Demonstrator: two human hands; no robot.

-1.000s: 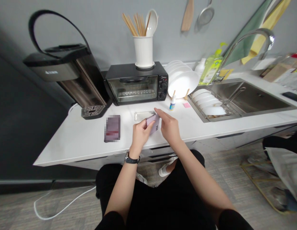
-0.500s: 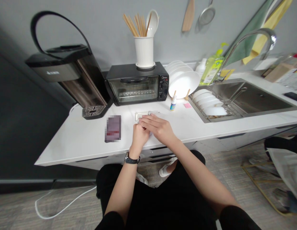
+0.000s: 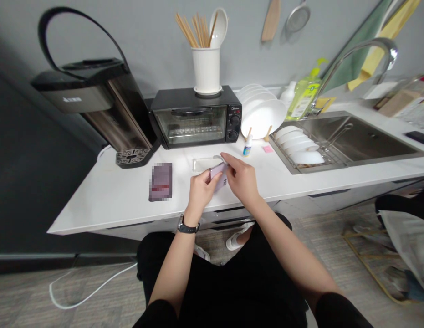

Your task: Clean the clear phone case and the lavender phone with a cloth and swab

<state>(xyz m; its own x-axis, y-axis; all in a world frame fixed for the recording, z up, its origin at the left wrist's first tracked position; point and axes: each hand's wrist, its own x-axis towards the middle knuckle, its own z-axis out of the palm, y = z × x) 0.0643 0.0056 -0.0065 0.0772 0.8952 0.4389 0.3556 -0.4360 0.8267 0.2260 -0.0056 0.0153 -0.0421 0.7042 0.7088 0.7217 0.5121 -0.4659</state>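
My left hand (image 3: 200,187), with a black-strapped watch on the wrist, is closed around a pale purple phone (image 3: 218,175) above the counter. Small dark marks, probably lenses, show low on the phone's face. My right hand (image 3: 243,178) is at the phone's right edge, its fingers bent and close together; what they grip, if anything, is hidden. Just behind both hands lies a clear, frame-like piece that looks like a phone case (image 3: 200,165). A small white and blue bottle (image 3: 247,146) stands beyond my right hand.
A blurred-out purple item (image 3: 161,181) lies left of my hands. Behind stand a black toaster oven (image 3: 194,123), a tall water dispenser (image 3: 105,109) and white plates (image 3: 264,119). A pink slip (image 3: 267,149) lies near the sink (image 3: 379,139) with its bowls (image 3: 295,143).
My right hand has lifted off my left hand and shifted right, its flat fingers now bent. The phone, covered before, has come into sight in my left hand.
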